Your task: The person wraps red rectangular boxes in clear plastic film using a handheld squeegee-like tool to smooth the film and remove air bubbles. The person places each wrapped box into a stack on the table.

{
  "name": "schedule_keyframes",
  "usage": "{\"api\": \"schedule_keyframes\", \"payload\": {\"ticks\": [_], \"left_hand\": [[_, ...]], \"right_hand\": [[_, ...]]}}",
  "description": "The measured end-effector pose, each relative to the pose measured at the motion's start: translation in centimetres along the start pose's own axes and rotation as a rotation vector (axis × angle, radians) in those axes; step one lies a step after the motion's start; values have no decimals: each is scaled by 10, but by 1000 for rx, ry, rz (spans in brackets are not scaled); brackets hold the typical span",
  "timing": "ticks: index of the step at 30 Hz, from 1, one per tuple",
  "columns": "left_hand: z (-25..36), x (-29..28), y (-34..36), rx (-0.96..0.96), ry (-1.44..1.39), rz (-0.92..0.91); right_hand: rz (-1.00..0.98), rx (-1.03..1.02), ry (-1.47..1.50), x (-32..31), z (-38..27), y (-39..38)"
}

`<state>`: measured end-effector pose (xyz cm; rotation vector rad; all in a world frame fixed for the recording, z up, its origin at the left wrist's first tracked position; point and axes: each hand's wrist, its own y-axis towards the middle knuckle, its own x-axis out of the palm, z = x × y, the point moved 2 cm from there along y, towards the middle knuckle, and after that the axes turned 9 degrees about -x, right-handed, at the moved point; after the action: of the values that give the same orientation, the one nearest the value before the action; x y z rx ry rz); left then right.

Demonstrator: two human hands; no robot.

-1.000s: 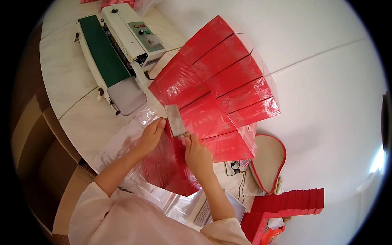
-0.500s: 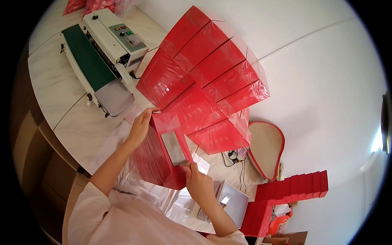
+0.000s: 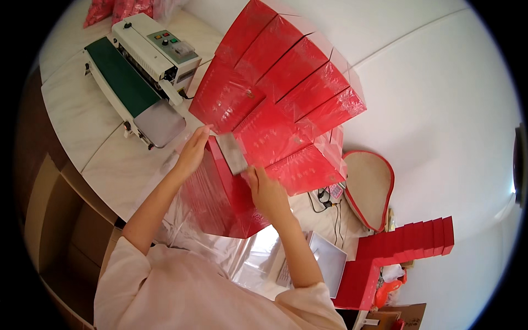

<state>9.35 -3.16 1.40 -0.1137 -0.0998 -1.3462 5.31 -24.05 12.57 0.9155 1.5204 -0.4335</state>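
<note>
The right hand [image 3: 269, 195] pinches one end of a plate [image 3: 232, 154] — flat, oblong, dull grey — at the top of a red box [image 3: 238, 197]. The box, angular and sheathed in clear, creased film [image 3: 201, 190], is before the person, beside a glossy wrapped stack [image 3: 297, 71]. The left hand [image 3: 192, 151] is at its far corner — gripping or merely resting, I cannot tell.

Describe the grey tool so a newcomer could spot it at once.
Find the stack of red boxes; below it in view is one red box. The grey tool is in the right hand, by that box's upper edge. Unlike the glossy red around it, it's a flat, dull rectangle.
</note>
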Motion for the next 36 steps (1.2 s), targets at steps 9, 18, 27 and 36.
{"api": "schedule_keyframes", "payload": {"ticks": [9, 18, 27, 36], "left_hand": [[7, 9, -4, 26, 30, -50], [6, 4, 0, 51, 85, -43], [-1, 4, 0, 64, 97, -25], [-3, 7, 0, 74, 82, -1]], "right_hand": [[-206, 255, -11, -58, -36, -153], [-44, 227, -149, -49, -42, -153], [12, 163, -198, -22, -16, -60], [135, 122, -143, 13, 16, 34]]}}
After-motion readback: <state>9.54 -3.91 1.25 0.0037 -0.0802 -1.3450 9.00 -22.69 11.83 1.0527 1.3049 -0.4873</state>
